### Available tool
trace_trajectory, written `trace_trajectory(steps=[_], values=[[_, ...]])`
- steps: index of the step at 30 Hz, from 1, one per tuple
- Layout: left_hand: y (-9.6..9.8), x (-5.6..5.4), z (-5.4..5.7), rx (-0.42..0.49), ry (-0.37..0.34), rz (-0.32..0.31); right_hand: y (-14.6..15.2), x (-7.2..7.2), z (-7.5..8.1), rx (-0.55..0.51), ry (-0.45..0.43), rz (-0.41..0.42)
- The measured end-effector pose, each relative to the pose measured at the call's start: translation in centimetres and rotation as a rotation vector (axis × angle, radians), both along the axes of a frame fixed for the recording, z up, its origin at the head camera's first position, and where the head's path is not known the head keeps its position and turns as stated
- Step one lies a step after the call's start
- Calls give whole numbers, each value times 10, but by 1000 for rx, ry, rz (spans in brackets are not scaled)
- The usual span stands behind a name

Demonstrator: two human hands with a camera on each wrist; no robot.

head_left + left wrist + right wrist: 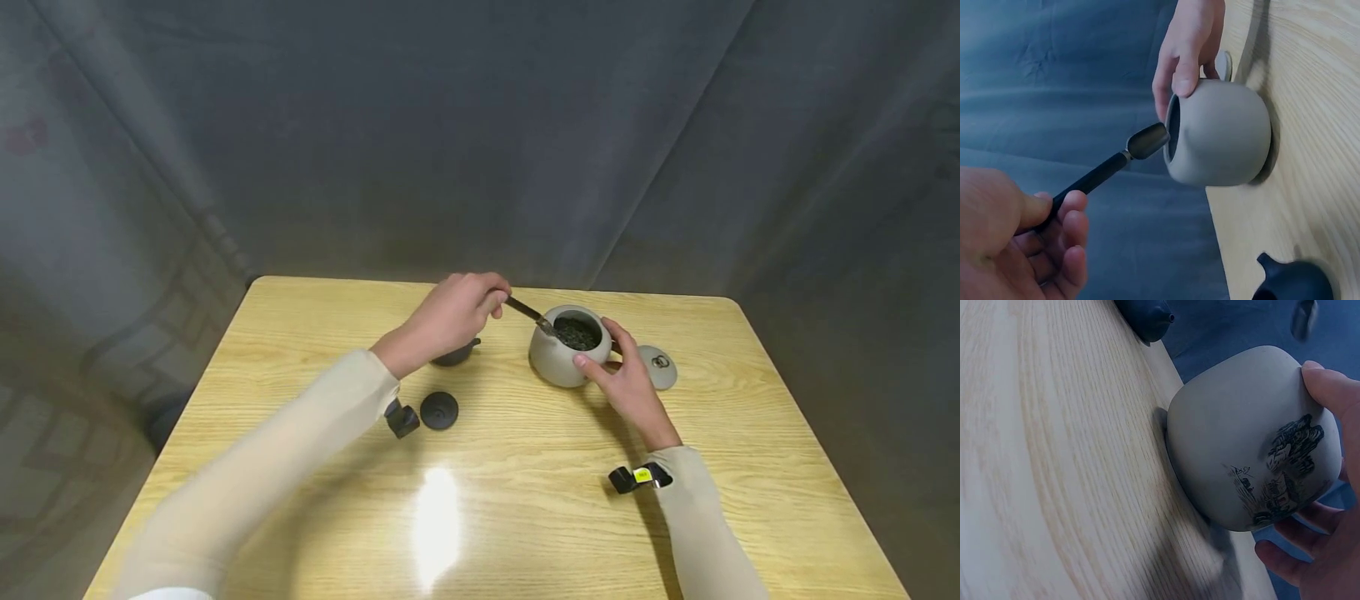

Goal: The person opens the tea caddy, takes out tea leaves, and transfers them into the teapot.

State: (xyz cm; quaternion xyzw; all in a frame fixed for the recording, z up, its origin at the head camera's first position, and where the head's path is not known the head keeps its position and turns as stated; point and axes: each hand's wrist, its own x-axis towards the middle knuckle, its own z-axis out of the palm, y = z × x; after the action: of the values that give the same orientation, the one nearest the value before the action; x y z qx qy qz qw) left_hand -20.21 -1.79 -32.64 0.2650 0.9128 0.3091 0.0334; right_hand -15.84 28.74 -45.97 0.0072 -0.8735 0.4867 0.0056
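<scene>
The grey jar (pixel 557 365) is on the surface (pixel 495 500), right of its middle; whether it leans a little, I cannot tell. Dark leaf-like pieces (pixel 577 336) lie inside it. The fingers of the right hand (pixel 632 390) grip the jar from its right side, the thumb near the rim. The fingers of the left hand (pixel 465 308) pinch the black handle of a scoop (pixel 1147 141), whose tip is close at the mouth; whether it touches the rim, or carries any pieces, is not clear.

In my judgement, scooping is the step in hand, with the scoop at the mouth of the jar. The next move would call for a steady jar and a level scoop, so that nothing spills.

Just right of the jar lies its pale lid (pixel 663 377), with a ring. To the left are a dark teapot (pixel 453 358), partly hidden, and a dark round lid (pixel 439 410).

The jar bears a dark landscape picture (pixel 1285 472). A yellow label (pixel 642 475) at the right wrist has marks too small for reading; I can read no brand.
</scene>
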Motion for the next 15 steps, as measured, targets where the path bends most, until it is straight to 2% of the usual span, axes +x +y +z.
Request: trace_trajectory(steps=[6, 13, 15], values=[[28, -8, -10, -56, 80, -63, -3, -2, -3, -15, 19, -4], [46, -13, -23, -282, 316, -134, -8, -3, -4, -19, 22, -5], [49, -13, -25, -329, 351, -156, -7, -3, -3, -18, 15, -9]])
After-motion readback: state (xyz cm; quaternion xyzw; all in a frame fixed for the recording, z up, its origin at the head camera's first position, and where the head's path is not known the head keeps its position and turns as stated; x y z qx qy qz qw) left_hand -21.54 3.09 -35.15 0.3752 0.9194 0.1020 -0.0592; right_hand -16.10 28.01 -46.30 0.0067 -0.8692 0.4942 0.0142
